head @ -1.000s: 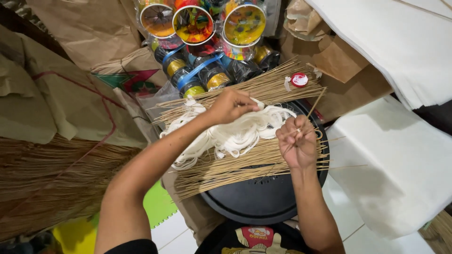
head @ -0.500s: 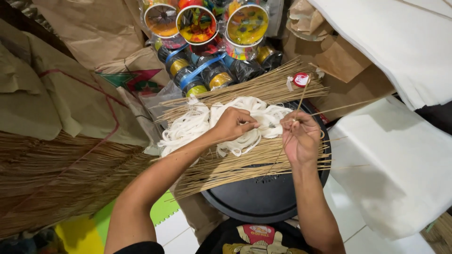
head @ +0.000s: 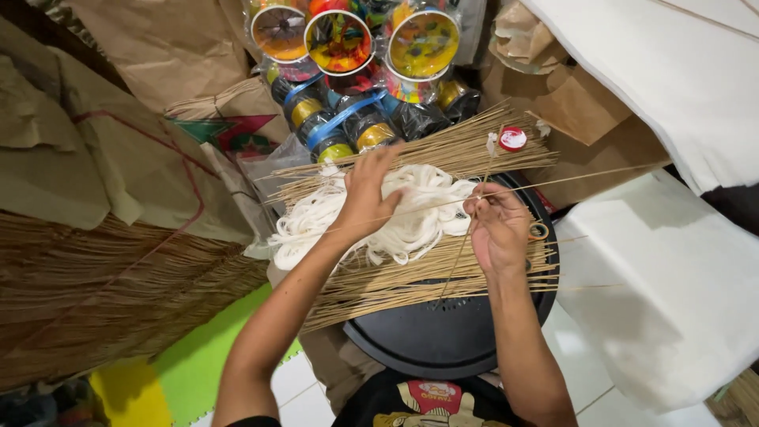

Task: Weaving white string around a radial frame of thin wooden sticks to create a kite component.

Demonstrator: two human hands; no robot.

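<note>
My left hand (head: 368, 190) lies with fingers spread on a heap of white string (head: 411, 213) that sits on a round black tray (head: 443, 332). My right hand (head: 498, 229) pinches two thin bamboo sticks (head: 553, 180) where they cross, one running out to the right, the other slanting down. Under both hands a bundle of thin sticks (head: 411, 281) lies across the tray. A second bundle (head: 458, 150) lies behind the string.
Colourful spools and round tins (head: 348, 47) are stacked at the top. Brown paper sheets (head: 118, 150) and a big pile of sticks (head: 95, 292) fill the left. White paper (head: 672, 292) covers the right. A small red-and-white cap (head: 512, 139) sits on the far bundle.
My left hand has opened and shifted right across the string heap. My right hand has turned the sticks, so one long stick now points far to the right.
</note>
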